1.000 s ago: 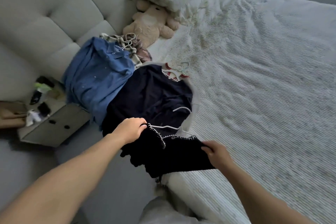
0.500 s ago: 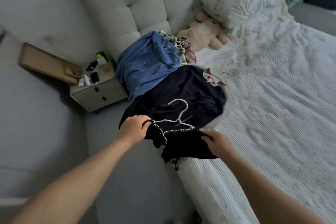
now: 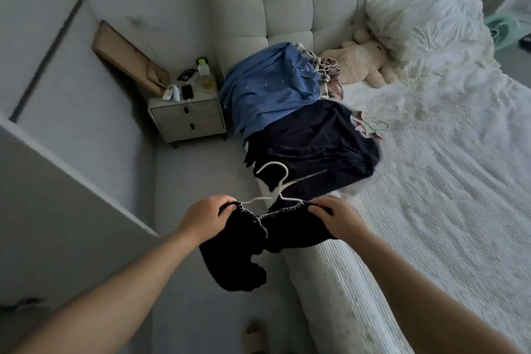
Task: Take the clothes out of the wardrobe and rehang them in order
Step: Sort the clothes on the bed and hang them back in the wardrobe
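- A nightstand (image 3: 188, 116) is seen beside a white bed (image 3: 431, 210) piled with clothes.
- The left shoulder of a black garment (image 3: 258, 244) is gripped by the curled left hand (image 3: 205, 215).
- A white hanger (image 3: 275, 184) is threaded through its neckline, above the bed edge.
- The right shoulder is pinched by the right hand (image 3: 342, 218).

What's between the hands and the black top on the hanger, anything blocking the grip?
Nothing visible. The left hand and right hand already grip the shoulders of the black top on the white hanger, held off the bed edge. The wardrobe rail isn't in view, so that path can't be judged.
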